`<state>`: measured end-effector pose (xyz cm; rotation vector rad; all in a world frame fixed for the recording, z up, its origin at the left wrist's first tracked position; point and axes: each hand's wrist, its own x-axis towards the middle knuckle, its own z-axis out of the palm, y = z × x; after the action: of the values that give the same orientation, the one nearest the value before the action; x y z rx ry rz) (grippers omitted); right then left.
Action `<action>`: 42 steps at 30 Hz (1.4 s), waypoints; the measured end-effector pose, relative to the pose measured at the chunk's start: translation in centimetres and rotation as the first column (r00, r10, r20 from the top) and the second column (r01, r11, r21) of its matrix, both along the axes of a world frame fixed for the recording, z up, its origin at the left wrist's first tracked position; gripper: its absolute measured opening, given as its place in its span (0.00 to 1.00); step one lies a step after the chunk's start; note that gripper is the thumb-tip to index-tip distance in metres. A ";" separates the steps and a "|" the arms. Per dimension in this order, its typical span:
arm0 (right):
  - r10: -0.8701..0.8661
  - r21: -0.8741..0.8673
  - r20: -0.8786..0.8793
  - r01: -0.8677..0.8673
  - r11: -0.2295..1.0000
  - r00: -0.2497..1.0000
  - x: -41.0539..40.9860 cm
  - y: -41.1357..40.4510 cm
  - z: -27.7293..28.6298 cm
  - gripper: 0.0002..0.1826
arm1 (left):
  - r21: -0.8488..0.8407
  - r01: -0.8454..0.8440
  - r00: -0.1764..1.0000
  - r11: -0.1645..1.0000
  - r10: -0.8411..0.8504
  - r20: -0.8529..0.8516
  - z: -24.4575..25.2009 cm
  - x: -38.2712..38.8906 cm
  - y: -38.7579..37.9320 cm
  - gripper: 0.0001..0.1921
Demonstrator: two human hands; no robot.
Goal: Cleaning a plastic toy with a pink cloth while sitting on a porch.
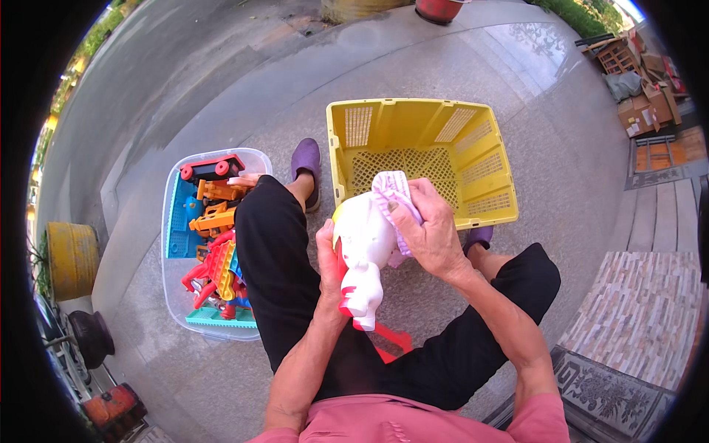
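My left hand [330, 260] grips the left side of a white toy figure [363, 238] with red and yellow parts, held in front of me. My right hand [435, 230] holds a pink-and-white striped cloth [394, 202] against the figure's upper right side. Behind them stands a yellow plastic crate [424, 124], its open top towards me; the part of it in view shows only its mesh bottom and walls. To the left, a clear plastic bin [171, 288] holds orange toy vehicles [213, 219], a red and black toy car [213, 168], blue and teal plates and several other toys.
The crate stands between my purple shoes [306, 160], and my left knee overlaps the bin's right side. A red plastic piece [396, 338] shows between my thighs. Yellow pots [75, 260] stand farther off; cardboard boxes [642, 113] are piled at the upper right.
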<state>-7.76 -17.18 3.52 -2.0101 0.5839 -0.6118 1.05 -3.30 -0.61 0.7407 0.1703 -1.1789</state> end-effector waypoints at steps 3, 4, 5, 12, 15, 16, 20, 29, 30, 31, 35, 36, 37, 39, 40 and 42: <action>0.034 -0.123 -0.028 -0.037 0.992 0.999 -0.6 2.3 0.1 0.19 | 0.026 -0.100 0.994 0.995 0.098 0.051 -0.9 0.2 -0.1 0.32; 0.075 -0.101 -0.054 -0.080 0.992 0.996 -1.0 3.0 0.2 0.20 | 0.021 -0.140 0.986 0.990 0.137 0.097 -1.1 0.3 -0.1 0.31; 0.116 -0.078 -0.077 -0.122 0.989 0.990 -1.3 3.6 0.4 0.22 | 0.014 -0.178 0.974 0.984 0.174 0.144 -1.3 0.4 -0.1 0.31; 0.222 0.137 -0.247 -0.193 0.972 0.943 -4.0 3.1 -3.4 0.17 | -0.022 -0.165 0.968 0.986 0.166 0.187 -2.6 0.4 -0.1 0.29; 0.088 0.166 -0.351 -0.031 0.986 0.932 -4.4 0.9 -4.6 0.16 | 0.022 -0.124 0.946 0.992 0.112 0.304 -2.7 -0.5 0.0 0.29; -0.006 0.245 -0.249 0.069 0.967 0.969 -4.2 0.2 -4.2 0.17 | 0.038 -0.118 0.935 0.992 0.098 0.342 -2.7 -0.7 0.2 0.29; -0.134 0.365 0.048 0.108 0.925 0.990 -2.7 -1.6 -0.4 0.22 | 0.108 -0.095 0.875 0.990 0.031 0.483 -2.8 -1.8 0.9 0.29; 0.002 0.030 -0.080 0.000 1.000 0.997 -4.0 -0.9 -1.2 0.21 | 0.482 0.170 0.823 0.860 -0.393 0.410 -2.2 -1.2 1.5 0.27; -0.002 -0.009 -0.093 0.001 1.000 0.996 -4.1 -1.2 -1.2 0.20 | 0.485 0.116 0.485 0.867 -0.476 0.734 -1.7 -0.8 1.3 0.27; -0.007 -0.049 -0.105 0.002 0.999 0.994 -4.1 -1.4 -1.2 0.20 | 0.299 0.119 0.628 0.947 -0.305 0.716 -1.8 -1.1 0.7 0.25; -0.005 -0.191 -0.215 -0.037 0.981 0.977 -4.3 -1.4 -0.4 0.24 | 0.124 0.228 0.811 0.966 -0.258 0.525 -1.2 -1.4 0.0 0.28; -0.005 -0.189 -0.216 -0.036 0.981 0.976 -4.3 -1.1 -0.4 0.24 | -0.098 0.174 0.968 0.980 -0.152 0.202 -0.6 -1.6 -0.1 0.31; 0.004 -0.238 -0.205 -0.054 0.970 0.979 -4.3 -0.7 -0.3 0.25 | -0.096 0.176 0.968 0.980 -0.154 0.200 -0.6 -1.6 0.0 0.31; 0.013 -0.285 -0.194 -0.070 0.956 0.981 -4.3 0.0 -0.1 0.27 | 0.036 0.231 0.909 0.972 -0.229 0.348 -0.6 -1.4 0.2 0.38; 0.028 -0.323 -0.189 -0.090 0.942 0.982 -4.4 0.3 0.1 0.28 | 0.062 0.199 0.929 0.978 -0.209 0.307 -0.3 -1.5 0.2 0.41; 0.063 -0.336 -0.179 -0.121 0.934 0.982 -4.4 0.8 0.6 0.28 | 0.024 0.136 0.954 0.990 -0.138 0.267 -0.8 -1.6 0.2 0.40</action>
<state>-12.20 -16.36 4.09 -2.4244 0.5017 -0.5196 -0.56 -3.10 -1.46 0.9204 -0.1061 -1.1964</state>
